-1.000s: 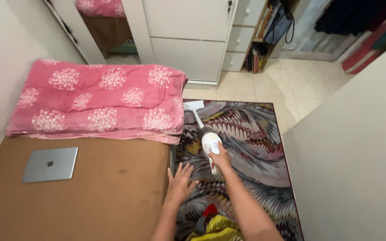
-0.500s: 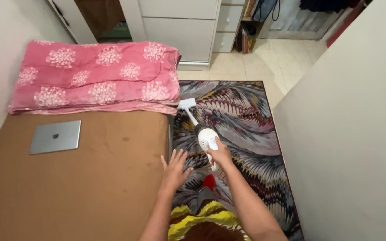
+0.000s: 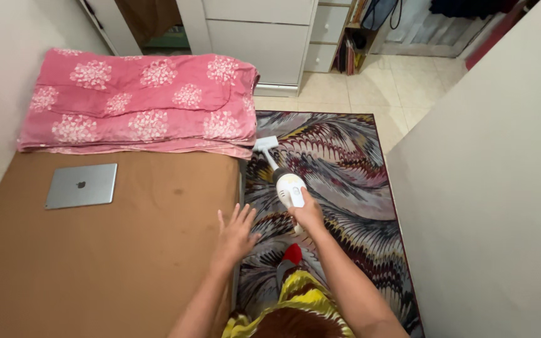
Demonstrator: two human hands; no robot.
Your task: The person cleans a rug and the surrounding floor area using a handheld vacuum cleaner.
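White handheld vacuum cleaner [image 3: 288,186] gripped by right hand [image 3: 309,213], nozzle on the swirl-patterned multicolour rug [image 3: 339,188] beside the brown bed surface [image 3: 95,250], left hand [image 3: 236,233] splayed flat at bed edge; looks mid-pass, next stroke needs nozzle flat.

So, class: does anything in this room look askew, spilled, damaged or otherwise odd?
Nothing stands out. The right hand grips a white handheld vacuum over the patterned rug; the left hand rests open on the brown bed.
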